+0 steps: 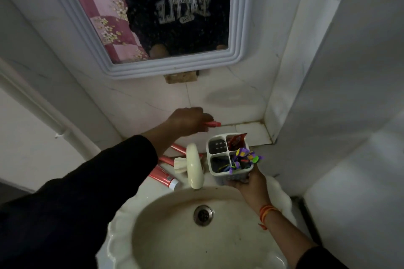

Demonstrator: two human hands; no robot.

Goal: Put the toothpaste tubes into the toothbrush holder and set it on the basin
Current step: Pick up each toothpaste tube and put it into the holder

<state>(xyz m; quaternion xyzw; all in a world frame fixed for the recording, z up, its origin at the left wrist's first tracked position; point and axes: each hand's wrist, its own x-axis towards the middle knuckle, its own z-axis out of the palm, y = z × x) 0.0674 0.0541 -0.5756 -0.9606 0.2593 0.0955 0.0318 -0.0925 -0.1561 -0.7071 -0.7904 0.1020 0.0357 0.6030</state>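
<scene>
The left hand (188, 121) is closed around a red toothpaste tube (212, 124), held above the back of the basin (122, 220). The right hand (249, 183) grips the white toothbrush holder (229, 156) from below, just beside the tap (194, 166). Three more tubes (165, 176) lie behind the tap.

dim, flat indoor light, no clear source | soft shadow on wall (231, 98) under mirror (153, 17) | left sleeve (76, 192) nearly black, detail lost | wide-angle bends wall lines at edges | slight softness, no glare
</scene>
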